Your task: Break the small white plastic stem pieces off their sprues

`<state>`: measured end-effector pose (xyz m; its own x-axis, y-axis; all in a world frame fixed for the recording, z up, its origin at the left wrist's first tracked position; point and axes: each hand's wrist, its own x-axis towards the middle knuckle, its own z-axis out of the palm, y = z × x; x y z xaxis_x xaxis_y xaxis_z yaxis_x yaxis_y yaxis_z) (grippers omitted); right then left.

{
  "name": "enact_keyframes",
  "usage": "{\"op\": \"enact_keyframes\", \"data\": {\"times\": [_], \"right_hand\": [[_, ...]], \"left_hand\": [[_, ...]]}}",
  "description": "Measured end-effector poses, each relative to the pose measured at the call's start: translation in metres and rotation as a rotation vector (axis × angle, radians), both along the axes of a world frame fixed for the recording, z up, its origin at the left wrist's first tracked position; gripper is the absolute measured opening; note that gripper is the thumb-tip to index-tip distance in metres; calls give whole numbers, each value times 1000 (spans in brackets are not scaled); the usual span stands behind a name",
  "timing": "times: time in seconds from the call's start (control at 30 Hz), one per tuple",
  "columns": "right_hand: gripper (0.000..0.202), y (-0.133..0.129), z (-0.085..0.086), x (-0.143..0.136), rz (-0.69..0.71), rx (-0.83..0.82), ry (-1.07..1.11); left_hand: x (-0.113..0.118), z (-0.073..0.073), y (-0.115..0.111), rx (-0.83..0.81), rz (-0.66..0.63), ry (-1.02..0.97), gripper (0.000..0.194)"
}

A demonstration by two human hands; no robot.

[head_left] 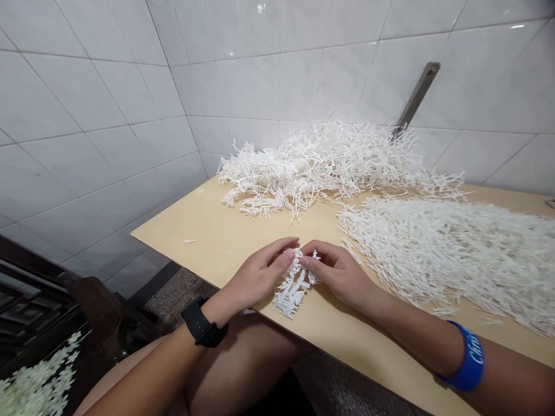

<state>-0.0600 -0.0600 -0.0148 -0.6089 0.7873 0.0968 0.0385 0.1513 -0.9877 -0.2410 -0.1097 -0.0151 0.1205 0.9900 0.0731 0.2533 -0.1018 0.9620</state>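
Note:
Near the front edge of the table [173,222], both my hands meet over a small white branched plastic piece [291,294]. My left hand [264,274], with a black watch on its wrist, pinches the piece's upper part between thumb and fingers. From the other side my right hand [338,268] closes thumb and forefinger on the same piece, near its top. White sprigs hang below the fingertips, down to the table surface. The fingers hide exactly where each grip lies.
A tall heap of white branched plastic pieces [321,164] lies along the tiled wall. A flatter pile of short white pieces [459,254] spreads across the right side. A metal strip [416,98] leans on the wall. Pale green sprigs [41,381] show low at left.

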Motion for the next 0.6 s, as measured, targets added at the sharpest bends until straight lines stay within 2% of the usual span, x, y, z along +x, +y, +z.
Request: {"op": "enact_keyframes", "data": {"times": [0.1, 0.3, 0.43, 0.5, 0.6], "right_hand": [[24, -2, 0, -1, 1, -1, -16], [24, -4, -1, -5, 56, -15, -180], [30, -3, 1, -8, 87, 95, -280], [34, -3, 1, -7, 113, 184, -306], [36, -6, 0, -4, 183, 285, -335]], "left_hand": [[-1, 2, 0, -31, -76, 33, 39], [0, 3, -3, -3, 26, 114, 39], [5, 2, -3, 14, 86, 140, 39], [4, 0, 1, 16, 152, 128, 37], [0, -3, 11, -36, 350, -60, 35]]}}
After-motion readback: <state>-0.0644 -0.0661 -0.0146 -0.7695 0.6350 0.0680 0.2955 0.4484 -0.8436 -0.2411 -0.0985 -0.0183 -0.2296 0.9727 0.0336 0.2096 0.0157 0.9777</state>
